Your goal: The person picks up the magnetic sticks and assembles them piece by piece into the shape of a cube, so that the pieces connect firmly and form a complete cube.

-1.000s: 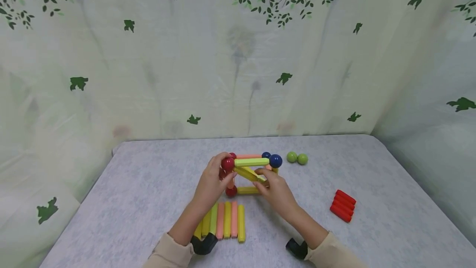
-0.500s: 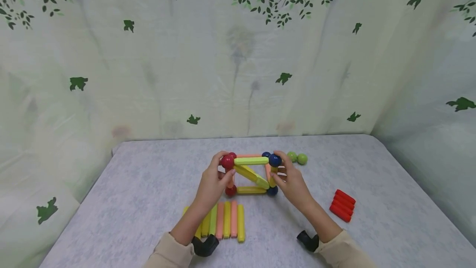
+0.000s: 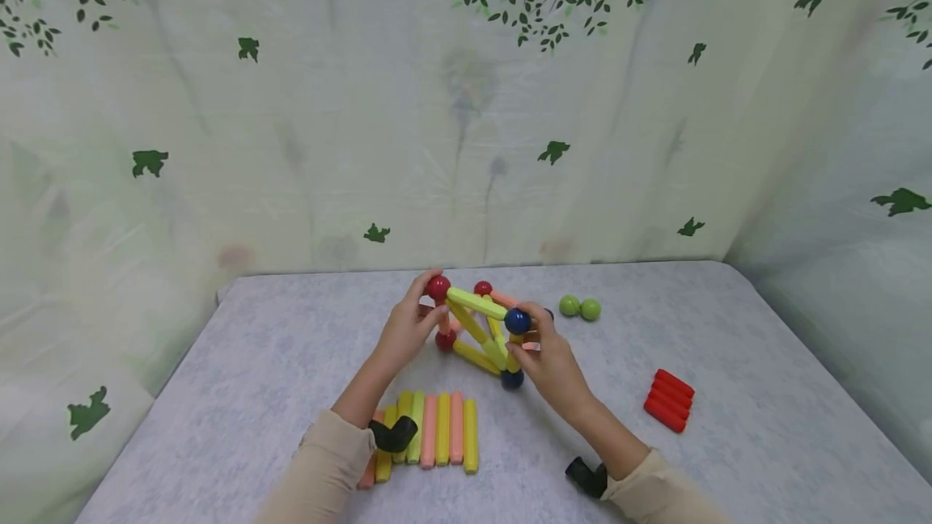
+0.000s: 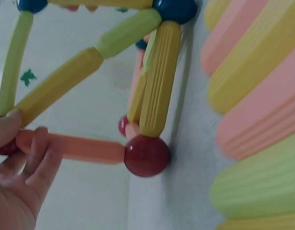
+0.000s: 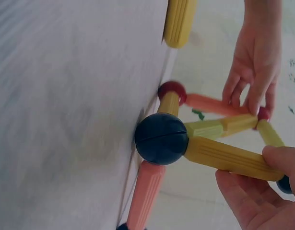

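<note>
Both hands hold a box-shaped frame of magnetic rods and balls above the table. My left hand point(image 3: 405, 331) grips its left corner, by a red ball point(image 3: 438, 288) and the upright pink rod point(image 4: 94, 149). My right hand point(image 3: 548, 362) pinches the upright yellow rod point(image 5: 229, 158) between thumb and fingers, under a blue ball point(image 3: 518, 321). A light green rod point(image 3: 476, 303) joins these two corners along the top. Across that face runs a diagonal made of a yellow rod point(image 4: 61, 86) and a light green rod point(image 4: 130, 33), end to end. The far side is partly hidden.
A row of yellow, pink and green rods point(image 3: 442, 429) lies in front of the frame, partly behind the left forearm. Several red rods point(image 3: 669, 401) lie at the right. Two green balls point(image 3: 580, 307) sit behind the right hand. A patterned curtain point(image 3: 466, 144) hangs behind the table.
My right hand has moved from the diagonal's lower end to the right upright. The frame has since turned, its left corner rising away and its right corner coming nearer.
</note>
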### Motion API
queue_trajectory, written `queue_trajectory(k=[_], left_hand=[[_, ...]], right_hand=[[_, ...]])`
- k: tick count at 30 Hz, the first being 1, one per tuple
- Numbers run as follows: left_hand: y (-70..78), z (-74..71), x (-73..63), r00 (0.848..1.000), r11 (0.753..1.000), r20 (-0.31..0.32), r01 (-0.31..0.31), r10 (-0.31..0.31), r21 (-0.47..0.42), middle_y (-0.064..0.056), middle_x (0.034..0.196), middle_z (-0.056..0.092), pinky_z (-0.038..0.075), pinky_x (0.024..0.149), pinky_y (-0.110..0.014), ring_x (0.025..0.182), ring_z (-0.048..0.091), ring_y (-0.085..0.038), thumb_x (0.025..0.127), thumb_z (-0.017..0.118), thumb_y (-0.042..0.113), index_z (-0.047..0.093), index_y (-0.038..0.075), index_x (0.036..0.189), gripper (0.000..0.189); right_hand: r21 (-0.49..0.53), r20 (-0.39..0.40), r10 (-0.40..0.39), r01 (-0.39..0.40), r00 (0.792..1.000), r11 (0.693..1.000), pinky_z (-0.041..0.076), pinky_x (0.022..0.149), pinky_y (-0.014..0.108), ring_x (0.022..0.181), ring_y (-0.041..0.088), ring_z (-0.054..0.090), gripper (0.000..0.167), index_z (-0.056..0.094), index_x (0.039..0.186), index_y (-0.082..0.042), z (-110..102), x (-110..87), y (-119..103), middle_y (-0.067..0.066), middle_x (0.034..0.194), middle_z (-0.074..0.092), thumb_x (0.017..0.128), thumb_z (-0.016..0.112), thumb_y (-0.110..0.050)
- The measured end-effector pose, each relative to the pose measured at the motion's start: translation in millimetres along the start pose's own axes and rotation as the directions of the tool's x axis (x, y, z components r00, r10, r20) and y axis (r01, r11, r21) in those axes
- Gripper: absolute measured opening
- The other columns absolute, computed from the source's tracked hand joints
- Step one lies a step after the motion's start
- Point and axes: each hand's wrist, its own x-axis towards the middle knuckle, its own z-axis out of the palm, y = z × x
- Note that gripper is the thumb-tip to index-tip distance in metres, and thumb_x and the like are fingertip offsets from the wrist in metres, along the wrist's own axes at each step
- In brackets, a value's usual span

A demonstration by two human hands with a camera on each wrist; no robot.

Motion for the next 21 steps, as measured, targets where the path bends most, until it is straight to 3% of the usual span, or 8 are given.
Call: queue_trajectory(k=[6, 9, 12, 15, 17, 18, 20, 21], left_hand=[[-9.7, -8.5, 16.0, 0.997, 1.000, 0.078, 0.007, -0.006, -0.017, -0.012, 0.124, 0.049, 0.048, 0.078, -0.039, 0.085, 0.060, -0.024, 0.086, 0.061, 0.012, 0.028, 0.025, 0.140, 0.065], [-9.6, -9.0, 16.9, 0.997, 1.000, 0.075, 0.018, -0.018, 0.003, -0.011, 0.128, 0.045, 0.048, 0.079, -0.037, 0.085, 0.058, -0.023, 0.086, 0.061, 0.014, 0.026, 0.026, 0.141, 0.067], [-6.1, -3.8, 13.0, 1.000, 1.000, -0.026, -0.014, 0.015, 0.023, -0.011, 0.127, 0.040, 0.050, 0.074, -0.034, 0.081, 0.057, -0.020, 0.087, 0.061, 0.016, 0.030, 0.020, 0.139, 0.061], [2.9, 6.6, 5.4, 0.979, 0.993, -0.170, -0.105, 0.111, 0.047, -0.010, 0.124, 0.037, 0.050, 0.066, -0.029, 0.073, 0.054, -0.014, 0.088, 0.059, 0.015, 0.037, 0.012, 0.133, 0.050], [12.5, 16.4, -1.0, 0.954, 0.978, -0.218, -0.192, 0.206, 0.084, -0.008, 0.123, 0.037, 0.048, 0.059, -0.025, 0.069, 0.050, -0.011, 0.088, 0.057, 0.012, 0.040, 0.011, 0.129, 0.044], [18.0, 21.5, -4.1, 0.945, 0.967, -0.210, -0.235, 0.250, 0.094, -0.008, 0.123, 0.038, 0.048, 0.058, -0.025, 0.069, 0.049, -0.010, 0.088, 0.056, 0.010, 0.041, 0.010, 0.128, 0.043], [28.6, 31.8, -10.3, 0.935, 0.942, -0.142, -0.308, 0.325, 0.133, -0.006, 0.127, 0.038, 0.047, 0.057, -0.024, 0.070, 0.048, -0.009, 0.088, 0.057, 0.009, 0.042, 0.012, 0.129, 0.044], [34.1, 36.6, -13.3, 0.934, 0.934, -0.092, -0.332, 0.345, 0.136, -0.005, 0.129, 0.038, 0.048, 0.059, -0.025, 0.073, 0.050, -0.010, 0.088, 0.058, 0.009, 0.043, 0.013, 0.131, 0.045]], right_hand=[[-0.015, 0.010, -0.020, 0.020, 1.000, 1.000, 0.050, 0.069, 0.024, 0.088, 0.013, 0.057, 0.073, 0.026, 0.135, -0.023, 7.3, 3.4, -4.1, 0.004, 0.123, 0.050, 0.078, 0.067, -0.003], [-0.038, -0.017, -0.056, 0.055, 0.998, 0.998, 0.050, 0.073, 0.029, 0.094, 0.017, 0.055, 0.066, 0.028, 0.134, -0.020, 0.8, 1.2, 0.6, 0.006, 0.121, 0.048, 0.081, 0.067, -0.011], [-0.053, -0.078, -0.098, 0.094, 0.992, 0.994, 0.046, 0.081, 0.036, 0.102, 0.021, 0.050, 0.054, 0.033, 0.132, -0.012, -11.8, 0.2, 9.0, 0.010, 0.119, 0.046, 0.086, 0.062, -0.014], [-0.075, -0.116, -0.115, 0.106, 0.987, 0.991, 0.042, 0.086, 0.040, 0.105, 0.023, 0.046, 0.041, 0.038, 0.128, -0.005, -23.8, 5.7, 21.6, 0.013, 0.118, 0.045, 0.091, 0.054, -0.013], [-0.108, -0.066, -0.084, 0.076, 0.994, 0.991, 0.040, 0.088, 0.042, 0.109, 0.024, 0.045, 0.037, 0.041, 0.127, -0.004, -30.2, 12.2, 32.1, 0.013, 0.120, 0.046, 0.093, 0.050, -0.014], [-0.140, -0.018, -0.052, 0.049, 0.998, 0.989, 0.039, 0.089, 0.042, 0.111, 0.024, 0.044, 0.036, 0.043, 0.127, -0.005, -32.3, 15.6, 38.2, 0.013, 0.121, 0.046, 0.094, 0.049, -0.015], [-0.202, 0.107, 0.023, -0.001, 0.994, 0.979, 0.039, 0.090, 0.043, 0.114, 0.026, 0.043, 0.035, 0.046, 0.127, -0.005, -35.2, 21.7, 49.7, 0.013, 0.124, 0.046, 0.093, 0.050, -0.014], [-0.234, 0.177, 0.069, -0.026, 0.982, 0.972, 0.038, 0.091, 0.045, 0.116, 0.027, 0.042, 0.036, 0.046, 0.127, -0.006, -36.1, 24.3, 55.0, 0.013, 0.125, 0.046, 0.093, 0.051, -0.013]])
